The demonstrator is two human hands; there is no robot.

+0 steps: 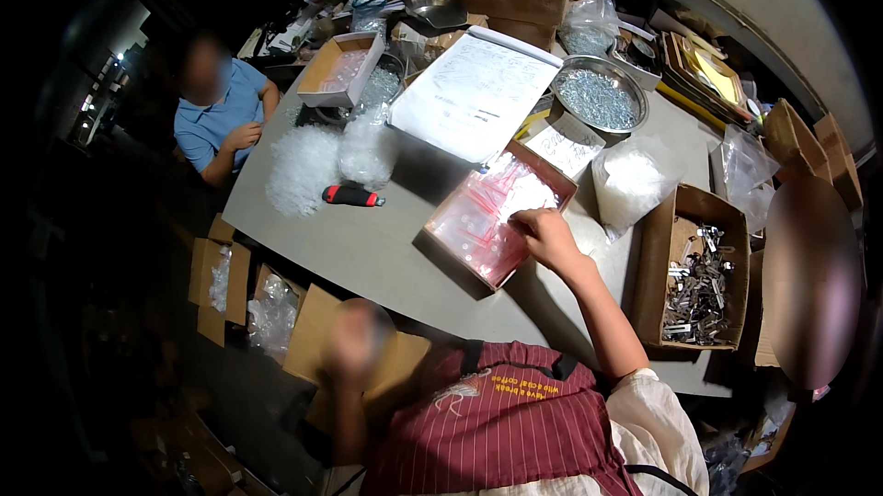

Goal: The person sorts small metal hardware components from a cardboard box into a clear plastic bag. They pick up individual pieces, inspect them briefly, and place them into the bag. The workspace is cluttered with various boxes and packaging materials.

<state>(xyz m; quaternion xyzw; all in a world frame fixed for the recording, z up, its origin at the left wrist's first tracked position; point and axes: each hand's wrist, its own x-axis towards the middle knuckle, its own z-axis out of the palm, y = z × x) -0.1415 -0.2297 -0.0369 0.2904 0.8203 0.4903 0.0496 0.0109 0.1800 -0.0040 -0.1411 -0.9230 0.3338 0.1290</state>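
My right hand (pixel 549 239) reaches into a shallow cardboard box (pixel 458 268) full of small clear plastic bags (pixel 474 220) with red edges. Its fingers are pinched together at the bags near the box's right side, seemingly on one plastic bag. Off the table's near edge, at the lower left, my left hand (pixel 359 340) is raised above open cartons. A blur covers that hand, so its fingers and anything in them cannot be made out.
On the table are a clipboard with papers (pixel 478 91), a red-black tool (pixel 353 196), a metal bowl of small metal parts (pixel 600 96), bags of clear plastic pieces (pixel 303 170) and a carton of metal clips (pixel 704 289). A person in blue (pixel 221 114) sits at the far left.
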